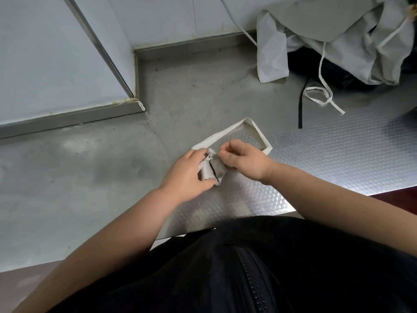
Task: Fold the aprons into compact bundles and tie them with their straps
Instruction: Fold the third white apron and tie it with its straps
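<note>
Grey apron bundle (214,170), long axis away from the body, between gripping left hand (188,173) and pinching right hand (244,161).

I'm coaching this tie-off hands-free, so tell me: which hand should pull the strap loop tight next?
Probably the right. The right hand pinches the strap loop at the top of the bundle, and the loop lies on that hand's side. The left hand grips the bundle, so it serves better as the anchor.
</note>
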A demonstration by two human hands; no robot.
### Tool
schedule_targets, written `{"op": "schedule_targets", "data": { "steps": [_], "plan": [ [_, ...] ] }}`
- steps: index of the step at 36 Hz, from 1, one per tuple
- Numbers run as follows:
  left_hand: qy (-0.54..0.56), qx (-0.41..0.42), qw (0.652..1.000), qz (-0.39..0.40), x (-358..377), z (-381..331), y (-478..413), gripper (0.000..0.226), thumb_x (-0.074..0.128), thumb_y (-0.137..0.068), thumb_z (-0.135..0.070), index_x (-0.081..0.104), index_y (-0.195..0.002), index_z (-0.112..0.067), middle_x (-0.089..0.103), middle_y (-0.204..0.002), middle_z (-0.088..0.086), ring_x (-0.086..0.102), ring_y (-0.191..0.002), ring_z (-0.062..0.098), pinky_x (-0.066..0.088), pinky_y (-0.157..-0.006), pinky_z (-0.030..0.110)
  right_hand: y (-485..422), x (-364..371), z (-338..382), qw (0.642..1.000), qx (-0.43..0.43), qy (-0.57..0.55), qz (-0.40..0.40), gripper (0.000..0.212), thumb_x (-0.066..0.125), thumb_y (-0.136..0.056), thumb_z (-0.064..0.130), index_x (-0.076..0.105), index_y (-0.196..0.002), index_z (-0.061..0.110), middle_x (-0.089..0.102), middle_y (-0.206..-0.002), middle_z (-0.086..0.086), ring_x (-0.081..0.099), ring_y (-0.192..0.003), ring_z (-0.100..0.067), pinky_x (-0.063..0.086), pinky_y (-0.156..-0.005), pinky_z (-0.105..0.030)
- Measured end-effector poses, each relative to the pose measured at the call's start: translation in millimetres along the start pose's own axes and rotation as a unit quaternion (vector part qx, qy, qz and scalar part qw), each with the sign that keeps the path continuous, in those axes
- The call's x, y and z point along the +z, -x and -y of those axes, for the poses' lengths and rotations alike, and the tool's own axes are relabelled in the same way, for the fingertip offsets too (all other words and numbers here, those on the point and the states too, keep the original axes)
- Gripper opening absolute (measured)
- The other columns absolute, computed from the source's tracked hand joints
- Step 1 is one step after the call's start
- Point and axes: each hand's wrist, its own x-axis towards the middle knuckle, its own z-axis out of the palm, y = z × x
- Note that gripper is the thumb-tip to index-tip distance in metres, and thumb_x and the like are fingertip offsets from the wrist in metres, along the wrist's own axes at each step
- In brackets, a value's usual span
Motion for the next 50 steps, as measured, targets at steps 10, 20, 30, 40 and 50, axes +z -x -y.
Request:
{"op": "schedule_targets", "data": {
  "steps": [10, 20, 30, 40, 50],
  "plan": [
    [0.281, -0.194, 0.883, -0.322, -43.2, -4.7, -6.8, 0.042, 0.070, -0.078, -0.039, 0.047, -0.109, -0.021, 0.060, -0.100, -0.007, 0.059, -0.094, 0.014, 0.043, -0.079, 0.024, -3.6, -18.2, 22.6, 0.968, 0.001, 0.251, 0.014, 0.020, 0.071, -0.081, 0.019, 0.063, -0.099, 0.013, 0.054, -0.069, 0.004, 0.053, -0.064, -0.012, 0.035, -0.048, -0.013],
    [0.026, -0.250, 0.960, -0.125, -45.7, 28.2, 5.4, 0.090, 0.072, -0.076, -0.032, 0.020, -0.148, -0.015, 0.012, -0.153, 0.011, 0.013, -0.142, 0.027, 0.019, -0.113, 0.030, -19.0, -6.2, 49.0, 0.960, -0.071, 0.234, -0.137, 0.012, 0.056, -0.089, 0.019, 0.059, -0.082, 0.010, 0.050, -0.067, 0.000, 0.048, -0.070, -0.020, 0.036, -0.055, -0.026],
    [0.089, -0.087, 0.977, -0.175, -96.4, 10.0, -20.4, 0.018, 0.055, -0.092, -0.027, 0.064, -0.091, -0.011, 0.060, -0.075, 0.011, 0.052, -0.071, 0.023, 0.036, -0.064, 0.033, -27.7, 3.9, 100.0, 0.960, -0.152, 0.175, -0.157, 0.004, 0.057, -0.091, 0.018, 0.059, -0.088, 0.015, 0.047, -0.063, 0.009, 0.043, -0.056, -0.005, 0.032, -0.048, -0.009],
    [0.438, -0.200, 0.797, -0.364, -164.4, 25.5, -12.4, 0.025, 0.041, -0.090, 0.001, 0.052, -0.073, -0.015, 0.043, -0.062, 0.001, 0.043, -0.051, 0.014, 0.045, -0.056, 0.023, -46.6, 4.9, 125.3, 0.981, -0.060, -0.033, -0.179, 0.022, 0.048, -0.094, 0.018, 0.052, -0.074, 0.012, 0.056, -0.073, -0.002, 0.050, -0.073, -0.021, 0.047, -0.071, -0.036],
    [0.472, -0.193, 0.770, -0.384, -200.3, 12.0, 18.5, 0.018, 0.049, -0.089, -0.006, 0.053, -0.074, -0.014, 0.035, -0.061, 0.000, 0.033, -0.049, 0.013, 0.045, -0.056, 0.026, -29.5, 2.4, 187.4, 0.954, -0.071, -0.252, -0.148, 0.039, 0.040, -0.097, 0.027, 0.037, -0.060, 0.016, 0.030, -0.044, -0.001, 0.031, -0.033, -0.017, 0.031, -0.049, -0.027]
  ]
}}
